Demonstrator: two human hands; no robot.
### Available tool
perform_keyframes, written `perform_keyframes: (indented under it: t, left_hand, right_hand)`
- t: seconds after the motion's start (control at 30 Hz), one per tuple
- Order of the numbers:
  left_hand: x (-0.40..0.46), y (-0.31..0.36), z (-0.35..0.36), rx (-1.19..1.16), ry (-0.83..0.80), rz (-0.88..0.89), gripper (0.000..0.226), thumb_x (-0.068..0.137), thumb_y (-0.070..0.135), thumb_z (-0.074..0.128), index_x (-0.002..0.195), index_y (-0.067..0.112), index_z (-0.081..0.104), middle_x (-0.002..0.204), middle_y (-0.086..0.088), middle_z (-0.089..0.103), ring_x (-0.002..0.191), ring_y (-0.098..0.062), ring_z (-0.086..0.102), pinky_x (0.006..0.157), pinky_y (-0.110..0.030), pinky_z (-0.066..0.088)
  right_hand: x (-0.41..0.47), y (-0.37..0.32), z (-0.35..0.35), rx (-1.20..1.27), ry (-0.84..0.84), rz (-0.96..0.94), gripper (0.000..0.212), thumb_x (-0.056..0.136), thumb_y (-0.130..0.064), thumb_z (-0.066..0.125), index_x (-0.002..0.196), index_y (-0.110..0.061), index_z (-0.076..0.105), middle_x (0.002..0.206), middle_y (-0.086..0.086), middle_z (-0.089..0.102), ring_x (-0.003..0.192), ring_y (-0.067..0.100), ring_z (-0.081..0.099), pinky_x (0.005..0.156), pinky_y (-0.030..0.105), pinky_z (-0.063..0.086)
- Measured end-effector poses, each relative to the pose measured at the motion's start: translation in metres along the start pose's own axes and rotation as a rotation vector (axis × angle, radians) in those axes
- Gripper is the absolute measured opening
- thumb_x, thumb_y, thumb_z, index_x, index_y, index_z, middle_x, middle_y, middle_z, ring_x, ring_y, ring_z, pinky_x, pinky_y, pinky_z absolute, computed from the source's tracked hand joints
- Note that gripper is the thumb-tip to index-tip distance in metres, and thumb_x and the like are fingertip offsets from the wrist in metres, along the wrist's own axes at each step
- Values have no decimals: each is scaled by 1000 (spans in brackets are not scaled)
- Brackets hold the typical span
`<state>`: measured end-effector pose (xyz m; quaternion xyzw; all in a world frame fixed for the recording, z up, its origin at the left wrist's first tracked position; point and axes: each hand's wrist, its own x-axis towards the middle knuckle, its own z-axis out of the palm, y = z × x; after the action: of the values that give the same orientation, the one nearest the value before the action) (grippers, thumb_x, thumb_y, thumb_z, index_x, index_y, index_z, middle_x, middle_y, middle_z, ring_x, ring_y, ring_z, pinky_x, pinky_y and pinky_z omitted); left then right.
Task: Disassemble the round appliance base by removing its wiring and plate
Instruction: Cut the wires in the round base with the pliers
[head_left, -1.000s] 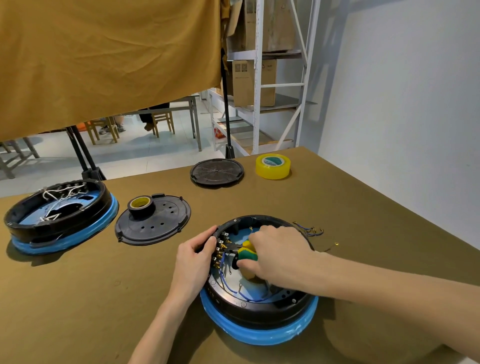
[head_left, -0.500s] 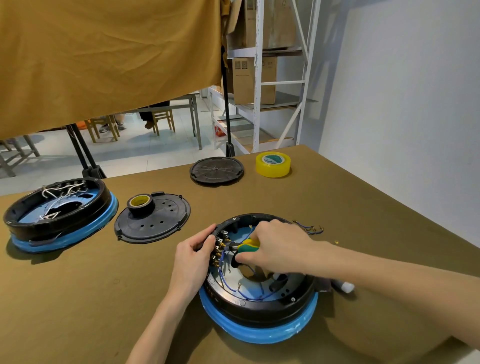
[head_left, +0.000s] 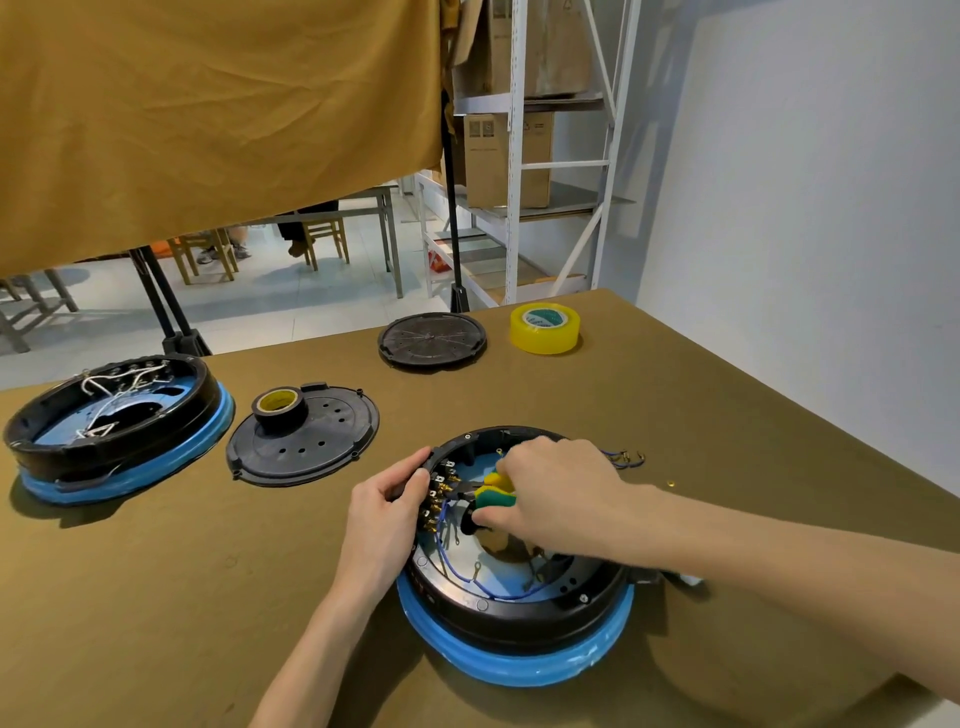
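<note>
The round appliance base (head_left: 519, 618), black on a blue ring, sits near us on the table (head_left: 727, 415), its blue wires (head_left: 467, 577) loose inside. Our left hand (head_left: 384, 514) grips its left rim beside the brass terminals (head_left: 439, 493). Our right hand (head_left: 550, 493) is curled around the yellow-and-green handles of pliers (head_left: 493, 491) reaching toward those terminals. Farther left lie a black plate (head_left: 306, 441) carrying a black tape roll (head_left: 278, 408), and a second base (head_left: 114, 426). A yellow tape roll (head_left: 544, 328) stands at the far edge.

pliers (head_left: 485, 493) mostly hidden under right hand (head_left: 556, 493), small white object (head_left: 688, 578) behind forearm
</note>
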<state>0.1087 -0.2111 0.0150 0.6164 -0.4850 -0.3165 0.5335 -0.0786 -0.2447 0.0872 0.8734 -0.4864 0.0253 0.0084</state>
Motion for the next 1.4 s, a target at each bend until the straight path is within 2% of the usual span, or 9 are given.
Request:
perform_keyframes:
  t: [0.07,0.2,0.3,0.43,0.53,0.77,1.1,1.27,1.4]
  left_hand:
    - [0,-1,0,-18,3,-2,32,104,19,57,133,28,68,124,13,68,112,4,60,87,-12,49]
    - [-1,0,0,-34,6,-1,31,104,18,57,132,28,68,122,13,69,109,10,60,85,-10,51]
    - [-1,1,0,-35,6,-2,32,104,19,57,133,27,68,126,10,69,116,0,62,98,-24,53]
    - [-1,1,0,-48,0,-2,32,104,18,57,132,26,68,122,11,71,109,4,65,88,-16,54]
    - [-2,1,0,-70,-4,-2,32,104,16,57,132,25,69,113,19,70,101,12,65,77,-9,53]
    - [0,-1,1,-60,-3,2,31,104,15,57,130,26,68,109,27,65,93,27,58,70,1,46]
    - [1,-3,1,-43,-5,6,31,104,16,57,130,28,68,109,29,63,95,28,57,72,2,44]
    - [1,-4,0,-20,-9,6,30,104,20,57,129,34,67,114,24,66,105,17,58,75,-2,47]
    - [0,-4,-1,-32,1,3,32,104,21,57,134,28,67,125,11,69,116,-1,62,93,-23,54]
  right_hand:
    - [-1,-1,0,19,-15,-2,55,88,-74,55,95,-21,61,82,-4,58,77,20,60,62,33,39]
    - [0,-1,1,9,-12,0,55,87,-75,54,93,-21,57,82,-5,56,75,18,56,63,33,40]
    - [2,2,-1,27,-17,17,56,87,-75,55,97,-21,61,87,-3,61,80,21,61,63,33,41]
    - [3,2,-4,67,-54,31,56,86,-76,57,94,-21,59,85,-4,61,77,19,60,64,33,43]
    - [2,-1,-4,52,-50,12,54,86,-75,56,94,-21,59,84,-3,58,79,20,60,65,33,43]
    - [2,3,-3,69,-40,33,55,86,-75,57,96,-21,63,83,-5,60,78,19,60,66,34,46]
    - [2,3,-2,53,-40,15,58,86,-75,56,101,-20,64,92,-1,65,83,21,63,65,33,44]
    - [-2,8,-4,-25,-13,-13,56,89,-74,53,103,-20,63,92,-1,62,81,21,60,63,33,42]
    - [-6,13,-3,-89,21,-73,60,89,-75,51,110,-21,63,97,0,64,83,22,61,63,33,40]
